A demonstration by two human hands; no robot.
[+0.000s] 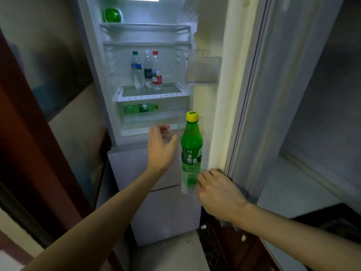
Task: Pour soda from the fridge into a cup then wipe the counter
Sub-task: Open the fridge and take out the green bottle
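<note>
A dim kitchen corner is showing, with the fridge (148, 79) standing open and its inner light glowing white over the shelves.

The right hand's fingers (205, 178) are curling narrowly around the base of the green soda bottle (191, 149), pinching it low while the yellow cap (192, 116) is pointing up, the bottle upright in front of the fridge and just beside the open door's (218, 133) edge. The right hand (218, 194) is reaching in from the lower right. The left hand's fingers (166, 131) are spreading wide and holding nothing, close beside the bottle's shoulder; the left hand (160, 151) is hovering between the bottle and the lower drawer (154, 112).

The risk lies in that low grip: holding a tall, probably cold and damp bottle only at its foot is leaving it top-heavy, so it could tip or slip down onto the floor tiles (172, 251). A knock against the door edge could do the same, and a shaken soda may foam over when opened.

Inside, three clear bottles (146, 71) are standing together on a glass shelf, another green bottle (140, 108) is lying on its side in the drawer below, and a green object (112, 15) is sitting on the top shelf. A pale tabletop (293, 184) is running along the right wall; no cup is appearing in view.
</note>
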